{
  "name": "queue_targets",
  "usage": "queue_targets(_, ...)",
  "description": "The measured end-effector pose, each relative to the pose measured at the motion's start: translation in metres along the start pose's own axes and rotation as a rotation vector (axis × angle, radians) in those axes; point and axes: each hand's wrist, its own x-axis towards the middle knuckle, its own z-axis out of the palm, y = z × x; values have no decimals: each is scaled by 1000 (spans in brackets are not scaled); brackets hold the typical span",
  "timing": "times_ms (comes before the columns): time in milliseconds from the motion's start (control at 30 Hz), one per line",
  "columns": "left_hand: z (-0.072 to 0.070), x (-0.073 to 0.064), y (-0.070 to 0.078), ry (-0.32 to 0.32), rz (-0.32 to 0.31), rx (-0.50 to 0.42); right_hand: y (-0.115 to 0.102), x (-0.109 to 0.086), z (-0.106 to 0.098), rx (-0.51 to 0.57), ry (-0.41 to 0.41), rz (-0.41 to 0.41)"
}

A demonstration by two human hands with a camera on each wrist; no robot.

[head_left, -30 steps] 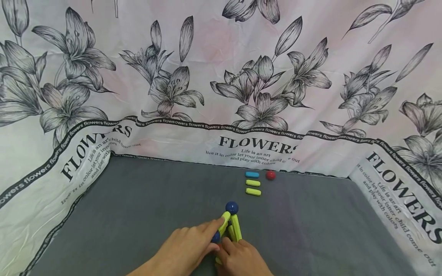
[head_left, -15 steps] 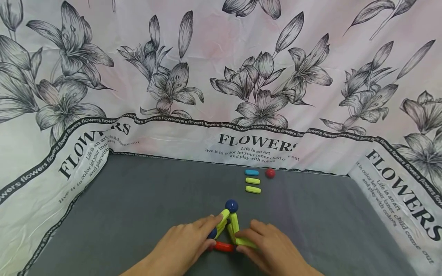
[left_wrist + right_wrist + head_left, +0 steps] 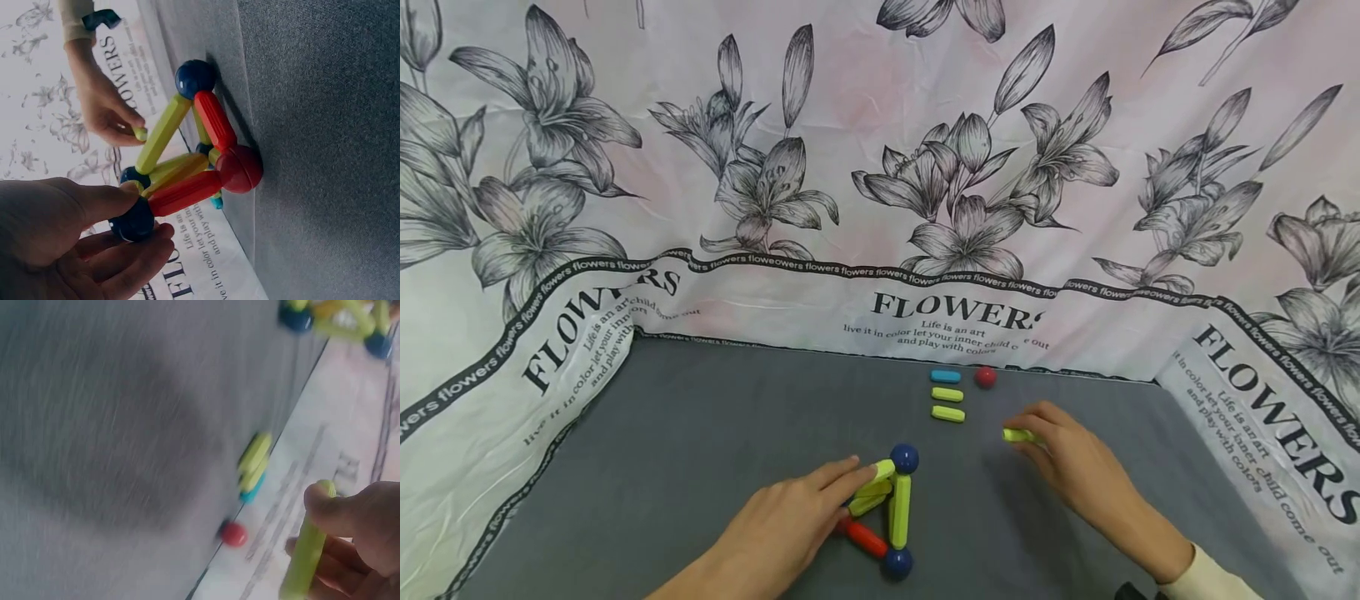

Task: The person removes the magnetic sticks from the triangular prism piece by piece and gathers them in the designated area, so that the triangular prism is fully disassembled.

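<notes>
A frame of rods and balls (image 3: 899,512) is set on a grey surface (image 3: 700,433). At its foot, a red rod (image 3: 867,537) is joined to a red ball (image 3: 239,169) at one end and to a dark blue ball (image 3: 897,563) at the other. From the red ball, a second red rod (image 3: 185,194) is slanted up to an upper blue ball (image 3: 132,220). Another raised blue ball (image 3: 905,458) is joined to the foot by a yellow-green side rod (image 3: 899,492).

The upper blue ball is gripped between the thumb and fingers of the left hand (image 3: 790,517), at the left side of the frame. To the right of the frame and somewhat beyond it, a loose yellow-green rod (image 3: 1018,435) is pinched between the thumb and fingers of the right hand (image 3: 1078,458), clear of the surface. A cream sleeve (image 3: 1210,575) is worn on that arm.

Beyond the frame, two short yellow-green rods (image 3: 948,414) and a light blue rod (image 3: 945,377) are lined up, the blue one farthest; a lone red ball (image 3: 986,377) is seen just right of it. Farthest from the frame, a flower-printed cloth (image 3: 868,200) is hung.
</notes>
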Motion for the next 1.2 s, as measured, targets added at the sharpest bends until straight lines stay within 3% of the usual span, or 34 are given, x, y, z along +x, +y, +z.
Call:
queue_targets(367, -4, 4, -4, 19, 8, 11, 61, 37, 17, -55, -38, 64)
queue_targets(600, -5, 4, -5, 37, 11, 25, 90, 61, 35, -61, -116, 102)
queue_targets(900, -6, 4, -5, 23, 13, 39, 107, 80, 53, -65, -170, 131)
queue_targets(1200, -3, 5, -5, 51, 27, 51, 119, 83, 61, -41, -205, 137)
